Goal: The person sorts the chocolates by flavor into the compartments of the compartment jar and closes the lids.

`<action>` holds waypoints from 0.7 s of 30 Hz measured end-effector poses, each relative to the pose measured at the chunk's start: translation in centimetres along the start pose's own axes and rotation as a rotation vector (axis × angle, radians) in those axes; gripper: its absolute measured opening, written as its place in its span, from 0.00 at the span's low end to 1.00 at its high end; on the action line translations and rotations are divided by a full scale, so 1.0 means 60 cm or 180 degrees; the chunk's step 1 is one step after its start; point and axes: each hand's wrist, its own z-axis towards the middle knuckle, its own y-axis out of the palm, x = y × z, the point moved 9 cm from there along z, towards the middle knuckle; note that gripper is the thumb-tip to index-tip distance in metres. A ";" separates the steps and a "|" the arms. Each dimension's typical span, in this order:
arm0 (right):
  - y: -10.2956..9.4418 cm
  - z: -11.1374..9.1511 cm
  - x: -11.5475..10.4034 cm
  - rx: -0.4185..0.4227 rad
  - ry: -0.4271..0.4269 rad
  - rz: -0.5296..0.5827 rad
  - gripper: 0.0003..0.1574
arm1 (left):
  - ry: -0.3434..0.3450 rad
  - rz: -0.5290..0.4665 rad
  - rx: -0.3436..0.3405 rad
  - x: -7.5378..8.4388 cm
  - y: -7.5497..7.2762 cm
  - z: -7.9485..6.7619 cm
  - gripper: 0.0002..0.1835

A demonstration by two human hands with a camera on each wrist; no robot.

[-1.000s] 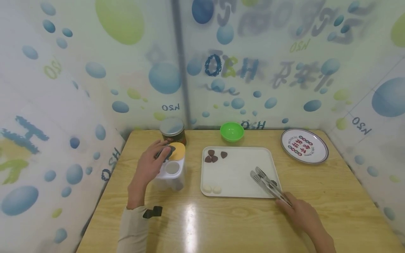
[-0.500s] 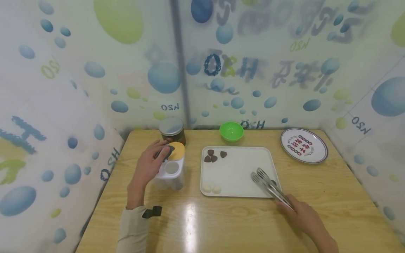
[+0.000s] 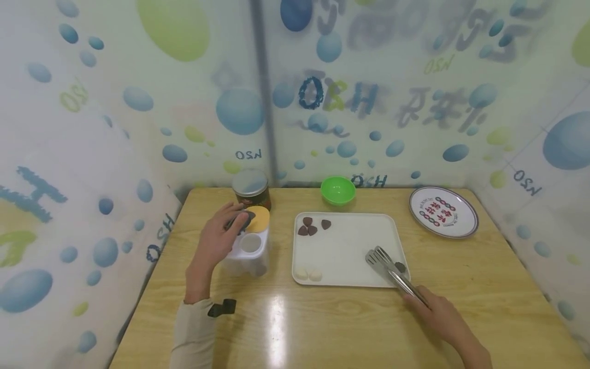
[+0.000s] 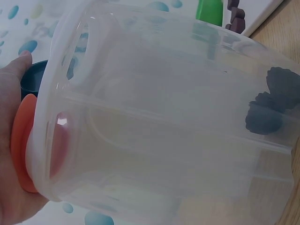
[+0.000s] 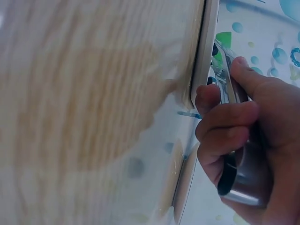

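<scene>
My left hand [image 3: 216,236] grips a dark teal lid [image 3: 244,221] between thumb and fingers, at the top of a clear divided storage container [image 3: 251,264]. A yellow lid [image 3: 259,220] and an orange lid [image 4: 21,145] sit on the same container; one round opening [image 3: 251,243] is uncovered. Black ridged pieces [image 4: 265,115] lie at its bottom. My right hand [image 3: 435,310] holds metal tongs [image 3: 396,274], their tips over the white tray [image 3: 343,256]. Beside the tongs lies a black piece [image 3: 400,267] in the tray's near right corner.
Several brown triangular pieces [image 3: 308,230] lie at the tray's far left, two white pieces [image 3: 308,273] at its near left. Behind stand a tin [image 3: 251,187] and a green bowl [image 3: 338,190]. A printed plate [image 3: 444,212] is at the right. Patterned walls border the table [image 3: 341,328].
The tongs have turned slightly and their tips have come nearer the tray's near side, so more of the black piece shows. My left hand stays in place on the lid.
</scene>
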 end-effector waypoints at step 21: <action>0.028 0.020 -0.055 -0.0078 -0.0401 0.0893 0.18 | 0.0011 0.0021 0.0009 -0.001 0.000 0.000 0.30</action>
